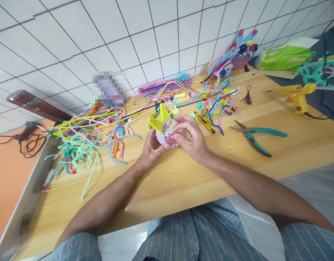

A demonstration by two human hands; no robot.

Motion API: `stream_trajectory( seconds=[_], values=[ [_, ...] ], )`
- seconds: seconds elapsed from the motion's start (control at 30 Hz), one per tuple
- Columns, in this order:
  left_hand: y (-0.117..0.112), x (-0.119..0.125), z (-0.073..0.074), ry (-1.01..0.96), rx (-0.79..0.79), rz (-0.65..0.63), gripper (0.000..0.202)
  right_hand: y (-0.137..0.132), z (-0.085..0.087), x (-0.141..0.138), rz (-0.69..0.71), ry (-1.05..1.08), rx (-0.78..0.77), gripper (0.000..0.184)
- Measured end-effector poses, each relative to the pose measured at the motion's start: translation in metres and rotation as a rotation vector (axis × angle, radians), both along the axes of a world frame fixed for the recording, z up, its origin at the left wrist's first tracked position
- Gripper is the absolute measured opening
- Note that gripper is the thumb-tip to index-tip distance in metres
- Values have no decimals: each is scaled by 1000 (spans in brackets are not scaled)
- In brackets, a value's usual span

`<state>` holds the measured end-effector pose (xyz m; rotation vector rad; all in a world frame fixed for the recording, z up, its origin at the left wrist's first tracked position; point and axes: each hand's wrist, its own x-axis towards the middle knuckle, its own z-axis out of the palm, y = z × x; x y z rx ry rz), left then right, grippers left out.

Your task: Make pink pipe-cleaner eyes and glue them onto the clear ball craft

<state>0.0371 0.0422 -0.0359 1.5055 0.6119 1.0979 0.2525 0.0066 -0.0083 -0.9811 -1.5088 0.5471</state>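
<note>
A clear ball (169, 124) with multicoloured bits showing through its wall is held above the middle of the surface (161, 185). The left hand's (152, 144) fingers and thumb clasp its lilac left side, below two yellow ears (156, 125). The right hand's (193, 139) fingers and thumb, bent and slightly parted, grip its right side by a pink loop (174, 135). At far right, a clear-bodied figure (240, 59) has pinkish contents too blurred to identify, left of a green packet (285, 57).
</note>
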Motion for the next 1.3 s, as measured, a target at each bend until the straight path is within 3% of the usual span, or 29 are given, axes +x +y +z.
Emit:
stream_trajectory(
  seconds=[0.67,1.03,1.3],
  values=[
    [0,0,3,-1,-41,21,71,0,2,2,163,95,-62,24],
    [3,-1,-8,2,-1,1,71,6,-7,-3,59,167,-124,21],
    [2,0,-7,17,34,1,71,6,-8,-6,20,180,-124,16]
  ],
)
